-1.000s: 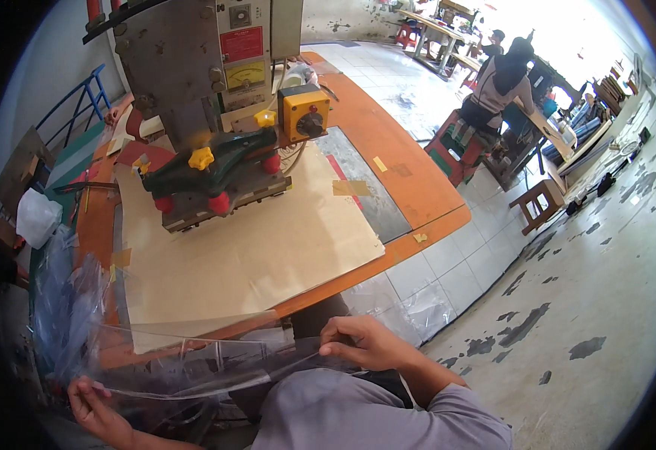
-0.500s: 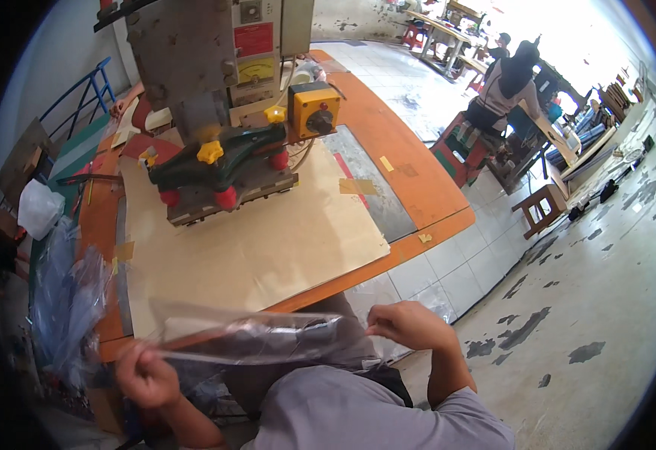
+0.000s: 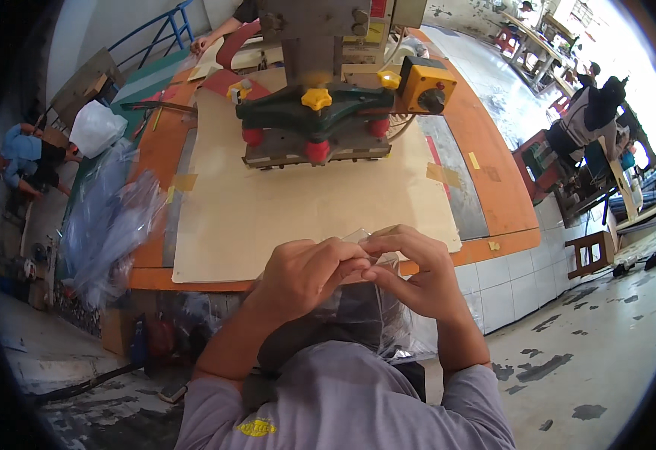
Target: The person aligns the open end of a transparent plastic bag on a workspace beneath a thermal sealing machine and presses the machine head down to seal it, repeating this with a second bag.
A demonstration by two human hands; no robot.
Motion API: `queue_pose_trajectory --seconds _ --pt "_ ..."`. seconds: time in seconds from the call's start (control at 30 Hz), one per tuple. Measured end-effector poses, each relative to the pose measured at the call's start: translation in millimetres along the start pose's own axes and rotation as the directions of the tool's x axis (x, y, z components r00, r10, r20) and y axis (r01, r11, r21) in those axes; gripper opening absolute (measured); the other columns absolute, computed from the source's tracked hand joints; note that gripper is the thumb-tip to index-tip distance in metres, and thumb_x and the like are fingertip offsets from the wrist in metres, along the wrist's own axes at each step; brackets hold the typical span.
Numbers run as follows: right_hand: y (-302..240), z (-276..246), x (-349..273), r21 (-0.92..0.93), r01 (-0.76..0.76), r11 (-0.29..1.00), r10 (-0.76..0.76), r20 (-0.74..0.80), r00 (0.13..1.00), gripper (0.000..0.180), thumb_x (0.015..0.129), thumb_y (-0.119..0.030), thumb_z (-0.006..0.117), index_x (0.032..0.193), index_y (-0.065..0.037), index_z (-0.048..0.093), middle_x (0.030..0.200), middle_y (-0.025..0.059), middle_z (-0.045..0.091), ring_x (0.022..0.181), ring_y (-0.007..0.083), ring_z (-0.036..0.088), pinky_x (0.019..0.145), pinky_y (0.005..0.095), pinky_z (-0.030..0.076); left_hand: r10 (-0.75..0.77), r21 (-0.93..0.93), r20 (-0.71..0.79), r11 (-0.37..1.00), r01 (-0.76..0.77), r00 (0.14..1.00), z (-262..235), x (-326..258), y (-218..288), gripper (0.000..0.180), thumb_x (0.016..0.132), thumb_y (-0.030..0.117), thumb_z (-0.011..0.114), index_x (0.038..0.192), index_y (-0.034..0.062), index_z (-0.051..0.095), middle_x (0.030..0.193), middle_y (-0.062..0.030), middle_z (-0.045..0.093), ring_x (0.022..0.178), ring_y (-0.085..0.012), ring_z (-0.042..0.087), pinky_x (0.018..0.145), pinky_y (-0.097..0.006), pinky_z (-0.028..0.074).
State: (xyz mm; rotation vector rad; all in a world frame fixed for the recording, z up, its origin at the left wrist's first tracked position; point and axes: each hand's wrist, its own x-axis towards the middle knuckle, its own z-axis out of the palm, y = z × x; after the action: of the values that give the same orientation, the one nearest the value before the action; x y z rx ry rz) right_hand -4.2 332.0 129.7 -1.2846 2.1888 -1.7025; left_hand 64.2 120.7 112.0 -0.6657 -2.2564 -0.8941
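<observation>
My left hand [image 3: 298, 276] and my right hand [image 3: 416, 271] meet in front of my chest, close to the table's near edge. Fingers and thumbs of both are pinched together at the edge of a clear plastic sheet [image 3: 397, 321]. A small corner of it sticks up between the fingertips, while the rest hangs below toward my lap. Whether it is a single sheet or a bag I cannot make out. Just beyond my hands lies a flat tan board [image 3: 305, 217], under the head of a press [image 3: 317, 124] with a dark green bracket, yellow knobs and red feet.
The board rests on an orange table [image 3: 504, 202]. A heap of clear plastic [image 3: 114, 217] and a white plastic bag [image 3: 97, 126] lie at the left. A yellow control box [image 3: 424, 86] sits beside the press. Other people work at the far left, behind the press and far right.
My hands have come from wide apart to touching, moving up to the table's edge. The plastic, earlier stretched between them, now hangs bunched below. My view has swung left.
</observation>
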Motion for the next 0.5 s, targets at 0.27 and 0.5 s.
queue_pose_trajectory --seconds 0.27,0.5 --pt "6 12 3 -0.161 -0.048 0.986 0.031 -0.108 0.994 0.013 0.088 -0.010 0.080 0.098 -0.004 0.075 0.089 0.0085 0.074 0.085 0.0219 0.068 0.080 0.0338 0.048 -0.135 -0.020 0.077 0.990 0.137 0.988 -11 -1 -2 0.025 0.093 0.020 0.078 0.111 0.0074 0.065 0.080 -0.0052 0.072 0.064 -0.0221 0.070 0.056 -0.033 0.052" --pt "11 14 0 -0.056 -0.172 0.983 0.156 -0.220 0.963 0.012 0.090 -0.012 0.080 0.097 -0.004 0.075 0.086 0.0059 0.074 0.082 0.0187 0.065 0.081 0.0337 0.048 -0.329 0.048 0.180 0.944 0.326 0.927 -28 -14 -7 0.021 0.089 0.026 0.081 0.098 0.0084 0.073 0.078 -0.0054 0.074 0.058 -0.0194 0.066 0.055 -0.032 0.050"
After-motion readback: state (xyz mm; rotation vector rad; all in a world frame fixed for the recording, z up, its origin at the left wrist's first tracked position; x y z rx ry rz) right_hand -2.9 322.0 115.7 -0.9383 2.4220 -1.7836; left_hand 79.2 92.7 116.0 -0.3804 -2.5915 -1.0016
